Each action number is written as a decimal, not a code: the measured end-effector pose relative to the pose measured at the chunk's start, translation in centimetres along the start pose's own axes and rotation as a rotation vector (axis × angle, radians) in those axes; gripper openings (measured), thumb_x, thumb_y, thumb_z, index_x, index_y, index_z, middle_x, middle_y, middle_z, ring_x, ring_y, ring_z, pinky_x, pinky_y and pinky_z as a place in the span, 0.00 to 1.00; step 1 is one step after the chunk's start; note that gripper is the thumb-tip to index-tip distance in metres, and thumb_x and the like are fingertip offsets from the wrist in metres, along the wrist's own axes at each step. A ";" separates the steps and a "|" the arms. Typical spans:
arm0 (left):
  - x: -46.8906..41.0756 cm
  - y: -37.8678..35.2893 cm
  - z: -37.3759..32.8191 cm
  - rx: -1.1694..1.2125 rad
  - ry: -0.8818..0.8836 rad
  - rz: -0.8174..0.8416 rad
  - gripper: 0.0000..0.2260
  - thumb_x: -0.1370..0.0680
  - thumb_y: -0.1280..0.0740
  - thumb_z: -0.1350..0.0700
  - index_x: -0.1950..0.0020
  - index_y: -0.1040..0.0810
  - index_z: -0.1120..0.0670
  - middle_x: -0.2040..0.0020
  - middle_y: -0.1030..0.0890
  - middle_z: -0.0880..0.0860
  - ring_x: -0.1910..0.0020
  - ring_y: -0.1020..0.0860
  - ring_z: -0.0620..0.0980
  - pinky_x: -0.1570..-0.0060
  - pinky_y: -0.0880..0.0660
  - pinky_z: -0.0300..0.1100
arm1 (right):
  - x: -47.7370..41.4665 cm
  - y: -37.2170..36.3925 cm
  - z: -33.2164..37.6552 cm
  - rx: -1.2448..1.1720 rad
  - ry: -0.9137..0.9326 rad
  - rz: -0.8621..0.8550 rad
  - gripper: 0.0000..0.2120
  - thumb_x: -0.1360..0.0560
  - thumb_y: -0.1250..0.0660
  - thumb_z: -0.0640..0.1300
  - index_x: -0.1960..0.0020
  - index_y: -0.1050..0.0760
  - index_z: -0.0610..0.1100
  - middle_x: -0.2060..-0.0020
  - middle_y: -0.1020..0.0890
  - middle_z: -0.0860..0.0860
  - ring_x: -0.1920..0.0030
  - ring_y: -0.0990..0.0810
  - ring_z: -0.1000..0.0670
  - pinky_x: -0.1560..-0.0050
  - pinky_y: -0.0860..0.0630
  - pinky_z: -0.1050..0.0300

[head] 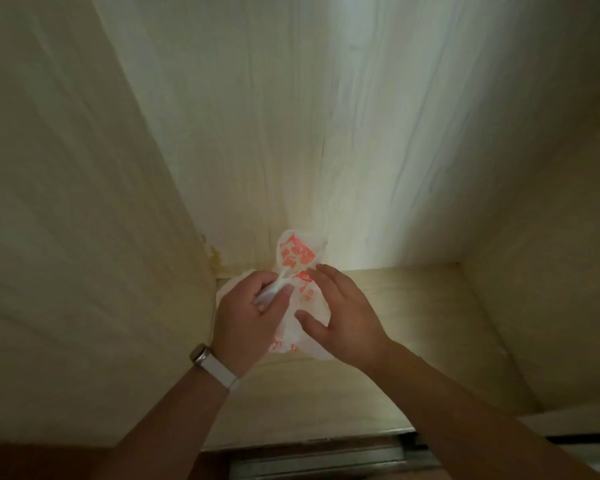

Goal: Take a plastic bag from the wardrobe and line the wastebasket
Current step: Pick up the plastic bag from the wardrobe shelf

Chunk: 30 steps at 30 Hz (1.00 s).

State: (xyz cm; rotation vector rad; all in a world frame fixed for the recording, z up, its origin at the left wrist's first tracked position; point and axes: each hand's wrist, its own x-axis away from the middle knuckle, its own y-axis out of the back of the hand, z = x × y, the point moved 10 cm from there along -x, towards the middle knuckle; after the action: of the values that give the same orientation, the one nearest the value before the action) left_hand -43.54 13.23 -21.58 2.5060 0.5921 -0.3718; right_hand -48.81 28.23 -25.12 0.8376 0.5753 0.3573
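A crumpled white plastic bag (pixel 297 258) with red-orange print sits at the back left corner of the wardrobe floor (pixel 406 306). My left hand (pixel 246 317), with a white wristband, is closed around a twisted handle of the bag. My right hand (pixel 343 313) lies on the bag's right side, fingers spread, thumb pressing the plastic. Part of the bag is hidden under both hands. No wastebasket is in view.
The wardrobe's pale wood back panel (pixel 291 116), left wall (pixel 66 202) and right wall (pixel 551 237) enclose the space. A metal sliding-door track (pixel 326 459) runs along the front edge at the bottom.
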 end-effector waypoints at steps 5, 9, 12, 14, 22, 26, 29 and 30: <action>1.7 2.4 -3.1 -0.008 0.041 -0.051 0.04 0.27 0.31 0.47 0.57 0.25 0.38 0.58 0.19 0.39 0.60 0.21 0.41 0.61 0.27 0.33 | -0.4 -0.5 3.5 -0.070 0.116 0.081 0.34 0.25 0.39 0.65 0.26 0.35 0.45 0.27 0.32 0.46 0.27 0.34 0.47 0.30 0.33 0.44; 3.3 3.8 -5.9 -0.006 0.064 -0.126 0.06 0.27 0.31 0.50 0.57 0.25 0.38 0.58 0.19 0.39 0.60 0.22 0.41 0.60 0.26 0.34 | 0.1 0.0 5.7 -0.145 0.198 0.127 0.38 0.24 0.46 0.70 0.25 0.36 0.44 0.27 0.32 0.45 0.26 0.35 0.47 0.29 0.34 0.44; 4.5 4.8 -8.1 -0.013 0.063 -0.205 0.05 0.27 0.31 0.52 0.57 0.24 0.41 0.58 0.19 0.44 0.62 0.22 0.44 0.63 0.26 0.34 | 0.8 1.0 6.5 -0.185 0.270 0.128 0.33 0.23 0.40 0.64 0.26 0.36 0.45 0.27 0.32 0.46 0.27 0.34 0.48 0.30 0.33 0.46; 5.3 5.3 -9.7 -0.056 0.063 -0.250 0.05 0.26 0.30 0.53 0.57 0.23 0.43 0.58 0.19 0.43 0.61 0.22 0.43 0.64 0.28 0.29 | 1.4 1.6 6.7 -0.207 0.318 0.134 0.31 0.23 0.39 0.62 0.26 0.37 0.46 0.27 0.32 0.47 0.28 0.33 0.48 0.30 0.32 0.47; 11.3 7.0 -13.7 -0.161 0.127 -0.434 0.05 0.24 0.30 0.54 0.54 0.22 0.43 0.58 0.18 0.42 0.59 0.20 0.43 0.63 0.26 0.30 | 5.5 2.6 9.7 -0.298 0.437 0.319 0.33 0.23 0.47 0.66 0.25 0.40 0.49 0.26 0.35 0.52 0.27 0.37 0.52 0.28 0.36 0.50; 15.2 8.3 -15.1 -0.218 0.180 -0.549 0.07 0.24 0.30 0.58 0.54 0.22 0.45 0.56 0.19 0.43 0.59 0.21 0.42 0.61 0.27 0.29 | 7.7 2.3 12.1 -0.331 0.522 0.399 0.34 0.25 0.50 0.67 0.25 0.39 0.50 0.26 0.35 0.53 0.27 0.37 0.51 0.27 0.38 0.51; 18.4 9.7 -16.0 -0.259 0.215 -0.616 0.06 0.24 0.29 0.57 0.54 0.22 0.46 0.57 0.19 0.43 0.60 0.20 0.42 0.62 0.27 0.30 | 9.6 2.1 14.7 -0.395 0.603 0.434 0.31 0.24 0.47 0.65 0.27 0.37 0.50 0.28 0.32 0.52 0.28 0.36 0.52 0.28 0.37 0.51; 19.4 10.3 -16.2 -0.276 0.232 -0.639 0.05 0.24 0.29 0.56 0.54 0.22 0.45 0.57 0.19 0.42 0.60 0.20 0.43 0.63 0.27 0.30 | 10.4 2.0 15.6 -0.413 0.637 0.445 0.30 0.24 0.46 0.65 0.27 0.36 0.49 0.29 0.32 0.51 0.29 0.35 0.51 0.28 0.36 0.51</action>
State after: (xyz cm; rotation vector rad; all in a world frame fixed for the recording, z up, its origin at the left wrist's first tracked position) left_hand -19.51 20.84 -11.02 2.0582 1.4382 -0.2036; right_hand -31.26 25.56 -18.76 0.4304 0.8626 1.1346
